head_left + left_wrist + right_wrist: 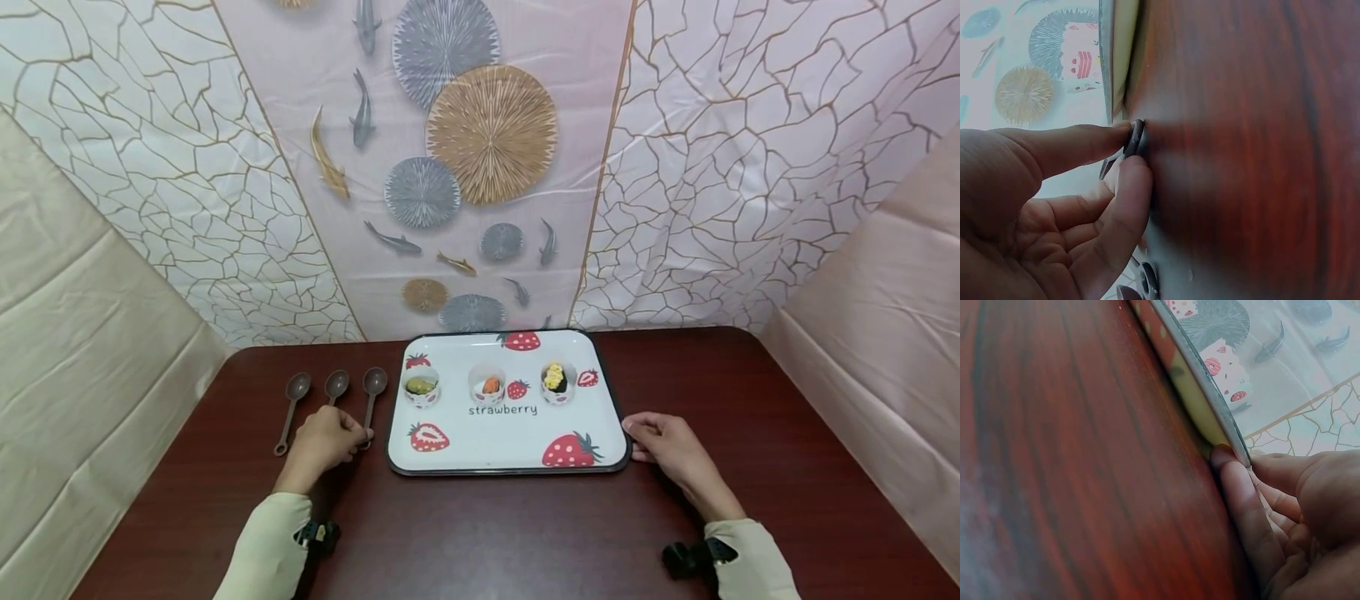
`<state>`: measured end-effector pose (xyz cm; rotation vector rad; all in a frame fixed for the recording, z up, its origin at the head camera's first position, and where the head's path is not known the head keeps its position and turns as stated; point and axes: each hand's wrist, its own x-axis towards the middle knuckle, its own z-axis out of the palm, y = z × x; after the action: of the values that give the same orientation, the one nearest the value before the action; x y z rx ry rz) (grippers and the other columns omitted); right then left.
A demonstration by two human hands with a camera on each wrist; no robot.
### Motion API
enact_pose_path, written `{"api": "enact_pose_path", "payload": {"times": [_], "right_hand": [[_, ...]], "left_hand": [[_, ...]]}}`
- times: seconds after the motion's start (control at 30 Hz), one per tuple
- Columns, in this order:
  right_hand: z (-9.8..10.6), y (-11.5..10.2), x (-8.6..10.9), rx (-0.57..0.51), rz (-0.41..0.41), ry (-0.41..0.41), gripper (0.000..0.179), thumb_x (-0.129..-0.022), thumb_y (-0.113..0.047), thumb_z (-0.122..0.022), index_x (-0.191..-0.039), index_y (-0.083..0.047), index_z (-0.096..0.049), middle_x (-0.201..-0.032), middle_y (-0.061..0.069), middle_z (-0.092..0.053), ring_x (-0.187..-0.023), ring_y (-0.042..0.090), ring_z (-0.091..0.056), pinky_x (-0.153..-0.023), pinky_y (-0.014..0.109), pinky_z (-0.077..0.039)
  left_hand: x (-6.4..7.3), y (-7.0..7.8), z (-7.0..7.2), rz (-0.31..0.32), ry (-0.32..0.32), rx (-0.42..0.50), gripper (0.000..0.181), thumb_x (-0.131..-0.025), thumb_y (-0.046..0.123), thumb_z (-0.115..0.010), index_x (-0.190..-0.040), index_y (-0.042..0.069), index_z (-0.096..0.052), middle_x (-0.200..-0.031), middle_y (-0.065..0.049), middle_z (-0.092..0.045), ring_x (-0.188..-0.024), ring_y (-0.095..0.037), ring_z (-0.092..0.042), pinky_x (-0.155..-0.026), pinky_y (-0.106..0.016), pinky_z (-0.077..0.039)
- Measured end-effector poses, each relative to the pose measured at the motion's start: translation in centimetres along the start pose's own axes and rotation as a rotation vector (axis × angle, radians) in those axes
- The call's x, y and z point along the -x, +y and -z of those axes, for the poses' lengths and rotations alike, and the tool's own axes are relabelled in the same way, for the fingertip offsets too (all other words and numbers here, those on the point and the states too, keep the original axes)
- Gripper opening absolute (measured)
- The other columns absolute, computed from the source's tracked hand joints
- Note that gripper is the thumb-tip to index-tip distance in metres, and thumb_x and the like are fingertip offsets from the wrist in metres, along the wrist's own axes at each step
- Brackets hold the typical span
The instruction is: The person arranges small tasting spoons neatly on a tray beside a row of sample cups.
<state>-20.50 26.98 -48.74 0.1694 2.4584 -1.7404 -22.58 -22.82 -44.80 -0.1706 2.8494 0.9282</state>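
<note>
In the head view, my left hand pinches the handle end of the rightmost brown measuring spoon, which lies left of the tray. The left wrist view shows the spoon's dark ring end between thumb and finger. My right hand grips the dark rim of the white strawberry-print tray at its right side, with thumb above and fingers below, as the right wrist view shows. On the tray stand three small cups: one with something green, one with an orange piece, one with yellow and black pieces.
Two more brown spoons lie further left, one at the outer side and a middle one partly behind my left hand. The dark red wooden table is bordered by a patterned cloth at the back and beige cloth at both sides.
</note>
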Motion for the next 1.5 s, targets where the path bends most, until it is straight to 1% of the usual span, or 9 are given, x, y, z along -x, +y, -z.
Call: {"api": "enact_pose_path", "payload": {"times": [0.23,0.37,0.47,0.53,0.67,0.83,1.07,1.2,1.5], "right_hand": [[0.0,0.0,-0.1,0.013,0.007,0.002,0.038,-0.110,-0.009,-0.057,-0.130,0.023,-0.056,-0.107,0.015,-0.073,-0.076,0.004,-0.067,-0.069,0.022,-0.063],[0.0,-0.1,-0.1,0.017,0.016,0.003,0.038,-0.110,-0.009,-0.057,-0.130,0.023,-0.056,-0.106,0.016,-0.073,-0.076,0.005,-0.067,-0.069,0.022,-0.063],[0.1,-0.1,-0.1,0.022,0.015,0.006,0.038,-0.110,-0.010,-0.057,-0.130,0.022,-0.057,-0.105,0.013,-0.072,-0.076,0.005,-0.067,-0.069,0.022,-0.063],[0.1,-0.1,-0.1,0.024,0.009,0.010,0.038,-0.110,-0.011,-0.057,-0.130,0.021,-0.057,-0.103,0.010,-0.072,-0.076,0.005,-0.066,-0.069,0.022,-0.063],[0.2,-0.1,-0.1,0.030,0.006,0.015,0.038,-0.110,-0.012,-0.056,-0.130,0.021,-0.058,-0.101,0.008,-0.071,-0.077,0.005,-0.065,-0.069,0.022,-0.063],[0.3,-0.3,-0.1,0.038,-0.010,0.016,0.038,-0.111,-0.013,-0.055,-0.130,0.019,-0.058,-0.097,0.005,-0.070,-0.077,0.005,-0.065,-0.069,0.022,-0.063],[0.0,-0.3,0.0,0.054,-0.023,0.022,0.036,-0.111,-0.013,-0.055,-0.130,0.017,-0.059,-0.097,0.005,-0.069,-0.078,0.007,-0.063,-0.069,0.022,-0.062],[-0.1,-0.1,0.0,0.057,-0.030,0.022,0.035,-0.111,-0.012,-0.054,-0.130,0.017,-0.059,-0.095,0.004,-0.068,-0.078,0.008,-0.062,-0.069,0.021,-0.062],[-0.1,-0.2,0.3,0.051,-0.029,0.013,0.034,-0.112,-0.011,-0.053,-0.130,0.017,-0.059,-0.091,0.003,-0.067,-0.078,0.007,-0.063,-0.068,0.021,-0.062]], "left_hand": [[-0.3,-0.1,-0.2,-0.001,-0.024,0.083,0.017,-0.097,0.019,-0.074,-0.088,0.005,-0.079,-0.071,-0.001,-0.073,-0.065,-0.013,-0.071,-0.059,-0.030,-0.057],[-0.6,-0.6,-0.3,0.013,-0.062,0.266,0.017,-0.101,0.011,-0.068,-0.100,-0.005,-0.076,-0.080,-0.007,-0.076,-0.068,-0.014,-0.072,-0.063,-0.030,-0.063],[-0.9,-1.0,-0.3,0.032,-0.100,0.439,0.021,-0.104,0.005,-0.063,-0.112,-0.014,-0.068,-0.089,-0.013,-0.077,-0.072,-0.014,-0.074,-0.066,-0.030,-0.065],[-0.9,-1.2,-0.2,0.040,-0.121,0.517,0.025,-0.105,0.004,-0.061,-0.119,-0.016,-0.064,-0.094,-0.016,-0.078,-0.074,-0.014,-0.074,-0.067,-0.028,-0.065],[-0.9,-1.5,-0.2,0.070,-0.145,0.615,0.031,-0.106,0.005,-0.061,-0.128,-0.017,-0.060,-0.103,-0.016,-0.077,-0.080,-0.012,-0.074,-0.072,-0.028,-0.066],[-0.9,-1.4,-0.2,0.112,-0.126,0.712,0.041,-0.105,0.007,-0.065,-0.138,-0.016,-0.056,-0.116,-0.018,-0.073,-0.087,-0.012,-0.071,-0.079,-0.028,-0.065],[-0.9,-1.5,-0.5,0.102,-0.126,0.868,0.045,-0.106,0.006,-0.063,-0.143,-0.017,-0.050,-0.117,-0.015,-0.071,-0.089,-0.011,-0.072,-0.082,-0.025,-0.064],[-0.8,-1.6,-0.8,0.101,-0.115,0.920,0.044,-0.106,0.003,-0.062,-0.143,-0.017,-0.050,-0.120,-0.015,-0.072,-0.089,-0.010,-0.074,-0.083,-0.024,-0.064],[-0.5,-1.2,-0.9,0.078,-0.077,0.909,0.044,-0.107,0.005,-0.062,-0.145,-0.014,-0.051,-0.140,-0.028,-0.062,-0.096,-0.013,-0.075,-0.086,-0.024,-0.063]]}}
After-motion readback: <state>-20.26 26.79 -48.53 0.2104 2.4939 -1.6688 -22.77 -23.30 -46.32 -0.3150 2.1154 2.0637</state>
